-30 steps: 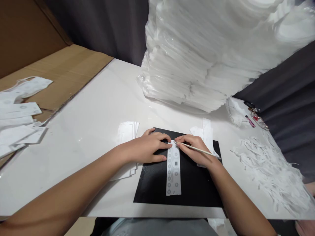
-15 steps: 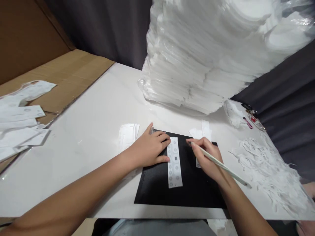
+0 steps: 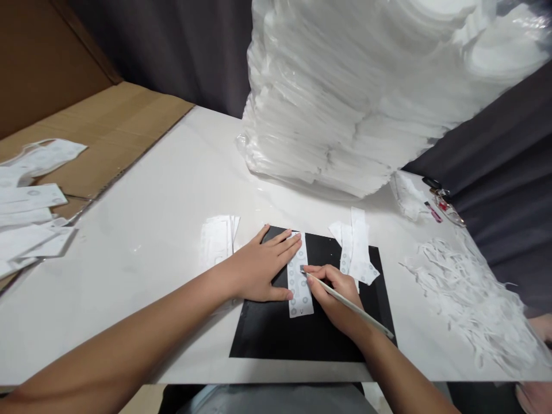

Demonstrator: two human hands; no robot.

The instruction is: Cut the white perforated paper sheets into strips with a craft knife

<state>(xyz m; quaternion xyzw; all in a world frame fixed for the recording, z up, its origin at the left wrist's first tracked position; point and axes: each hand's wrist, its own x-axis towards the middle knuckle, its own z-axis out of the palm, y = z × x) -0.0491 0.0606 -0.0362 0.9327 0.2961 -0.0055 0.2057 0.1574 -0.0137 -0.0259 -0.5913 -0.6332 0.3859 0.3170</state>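
A white strip (image 3: 297, 307) printed with grey rings lies upright on a black mat (image 3: 267, 339). My left hand (image 3: 263, 267) is spread flat beside it, fingertips and thumb resting on its left part. My right hand (image 3: 338, 293) is closed round a slim, pale, pen-like tool (image 3: 357, 310), whose exact kind I cannot make out. Its tip meets the middle of the strip by a small dark square. More ringed strips (image 3: 356, 250) overlap on the mat's upper right corner. Left of the mat sits a stack of white pieces (image 3: 218, 238), partly behind my left forearm.
A large plastic-wrapped stack of white sheets (image 3: 336, 115) looms at the back. White stringy scraps (image 3: 474, 305) are heaped on the right. Strips (image 3: 34, 201) lie on cardboard (image 3: 116, 126) at left. A pink item (image 3: 433, 211) and small things lie near the right edge.
My right hand has moved left and down, bringing the tool's tip onto the strip. My left hand's fingers have stretched further across the strip. The view has shifted slightly.
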